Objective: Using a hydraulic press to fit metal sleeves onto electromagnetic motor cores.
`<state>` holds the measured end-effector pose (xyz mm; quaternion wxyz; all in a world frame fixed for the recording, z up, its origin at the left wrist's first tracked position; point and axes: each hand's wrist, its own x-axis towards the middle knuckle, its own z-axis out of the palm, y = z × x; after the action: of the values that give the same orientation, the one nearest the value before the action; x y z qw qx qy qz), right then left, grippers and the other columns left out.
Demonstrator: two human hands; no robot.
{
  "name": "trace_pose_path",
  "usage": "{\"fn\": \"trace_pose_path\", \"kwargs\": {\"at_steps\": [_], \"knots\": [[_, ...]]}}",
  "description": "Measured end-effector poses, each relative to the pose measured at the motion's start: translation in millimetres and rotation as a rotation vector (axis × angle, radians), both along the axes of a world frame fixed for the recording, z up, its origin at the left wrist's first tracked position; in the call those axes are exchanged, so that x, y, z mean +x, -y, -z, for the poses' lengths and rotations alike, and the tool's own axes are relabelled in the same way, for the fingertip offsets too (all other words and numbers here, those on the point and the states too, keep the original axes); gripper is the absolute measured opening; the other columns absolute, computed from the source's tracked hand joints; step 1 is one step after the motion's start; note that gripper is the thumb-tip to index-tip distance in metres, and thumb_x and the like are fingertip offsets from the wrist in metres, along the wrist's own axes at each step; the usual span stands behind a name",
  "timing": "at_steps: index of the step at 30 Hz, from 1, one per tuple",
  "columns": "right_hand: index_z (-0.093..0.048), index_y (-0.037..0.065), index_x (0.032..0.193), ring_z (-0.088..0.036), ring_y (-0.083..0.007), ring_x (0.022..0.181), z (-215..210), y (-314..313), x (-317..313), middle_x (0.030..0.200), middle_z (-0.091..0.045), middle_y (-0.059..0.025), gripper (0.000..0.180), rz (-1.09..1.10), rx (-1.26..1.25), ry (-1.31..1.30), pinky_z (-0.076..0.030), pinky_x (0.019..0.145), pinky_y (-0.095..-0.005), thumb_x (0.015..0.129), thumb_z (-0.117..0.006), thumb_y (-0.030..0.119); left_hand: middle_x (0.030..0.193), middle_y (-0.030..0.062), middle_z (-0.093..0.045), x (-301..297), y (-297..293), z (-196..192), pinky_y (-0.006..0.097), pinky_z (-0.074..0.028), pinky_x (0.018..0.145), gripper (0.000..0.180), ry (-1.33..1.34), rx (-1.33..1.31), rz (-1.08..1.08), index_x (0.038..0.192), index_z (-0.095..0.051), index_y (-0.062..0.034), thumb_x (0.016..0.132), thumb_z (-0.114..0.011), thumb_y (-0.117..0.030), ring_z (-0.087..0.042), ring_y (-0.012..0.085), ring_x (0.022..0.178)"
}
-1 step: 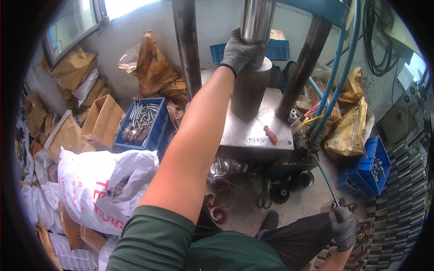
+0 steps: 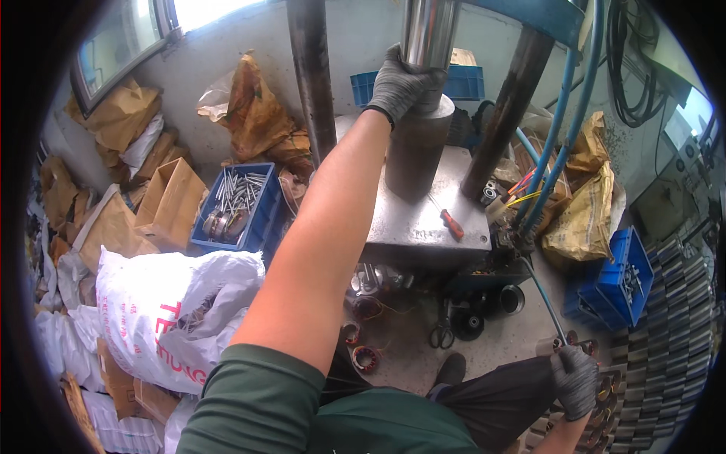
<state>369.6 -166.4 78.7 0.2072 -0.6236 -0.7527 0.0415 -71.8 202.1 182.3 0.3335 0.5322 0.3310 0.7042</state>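
My left hand (image 2: 401, 85), in a grey glove, reaches up to the press and wraps round a metal piece at the lower end of the shiny ram (image 2: 432, 34). Directly beneath it, a thick dull steel cylinder (image 2: 416, 151) stands upright on the metal press table (image 2: 401, 231). Low at the right, my gloved right hand (image 2: 575, 382) is closed round the end of a thin lever rod (image 2: 544, 299). A red-handled screwdriver (image 2: 452, 225) lies on the table, right of the cylinder. The fingertips of my left hand are partly hidden behind the metal.
Dark press columns (image 2: 311, 76) flank the ram, with blue hoses (image 2: 556, 144) at the right. A blue bin (image 2: 253, 200) of metal shafts stands left, behind a white sack (image 2: 144, 295). Wound stators (image 2: 367, 359), scissors (image 2: 441, 335) and stacked metal cores (image 2: 658, 333) are on the floor.
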Motion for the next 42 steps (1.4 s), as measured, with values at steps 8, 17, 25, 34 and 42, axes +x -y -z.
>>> {"fn": "trace_pose_path", "kwargs": {"at_steps": [8,17,25,34,42], "knots": [[-0.071,0.002,0.107,-0.07,-0.0396,0.091,-31,-35,11,0.096,-0.072,-0.0194,0.023,-0.137,0.128,0.056,-0.056,0.081,-0.0432,0.085,-0.067,-0.004,0.118,0.0117,-0.067,-1,-1,4,0.03,-0.058,0.092,0.082,-0.215,-0.012,-0.156,0.129,-0.05,-0.0021,0.067,-0.094,-0.032,-0.065,0.017,0.106],[-0.068,0.004,0.104,-0.067,-0.0384,0.09,-114,-217,13,0.095,-0.069,-0.0179,0.016,0.045,0.777,0.234,-0.051,0.091,-0.0499,0.089,-0.062,0.003,0.125,0.0115,-0.065,-9,-27,18,0.031,-0.054,0.102,0.097,-0.203,0.003,-0.207,0.137,-0.045,-0.0046,0.062,-0.099,-0.033,-0.064,0.0197,0.114],[-0.072,0.003,0.109,-0.071,-0.0329,0.085,-72,-122,20,0.093,-0.071,-0.0167,0.024,-0.175,0.368,0.019,-0.056,0.078,-0.0375,0.086,-0.069,0.002,0.12,0.0119,-0.064,-5,-10,23,0.042,-0.055,0.103,0.054,-0.176,0.206,-0.227,0.133,-0.056,-0.009,0.088,-0.078,-0.03,-0.064,0.0268,0.113],[-0.073,0.003,0.093,-0.07,-0.0405,0.082,-10,-7,6,0.087,-0.071,-0.019,0.016,-0.11,-0.177,0.053,-0.056,0.073,-0.047,0.08,-0.073,0.012,0.12,0.0076,-0.066,24,1,-1,0.041,-0.056,0.099,0.043,0.205,0.002,0.055,0.129,-0.055,-0.0083,0.093,-0.068,-0.029,-0.065,0.0254,0.11],[-0.075,0.005,0.104,-0.073,-0.0366,0.082,-9,-15,6,0.088,-0.073,-0.0175,0.023,-0.029,-0.072,0.108,-0.058,0.074,-0.0439,0.083,-0.076,0.013,0.118,0.0124,-0.072,-2,-18,7,0.033,-0.06,0.093,0.085,-0.406,-0.02,-0.347,0.132,-0.049,-0.002,0.065,-0.098,-0.022,-0.07,0.0197,0.106]]}}
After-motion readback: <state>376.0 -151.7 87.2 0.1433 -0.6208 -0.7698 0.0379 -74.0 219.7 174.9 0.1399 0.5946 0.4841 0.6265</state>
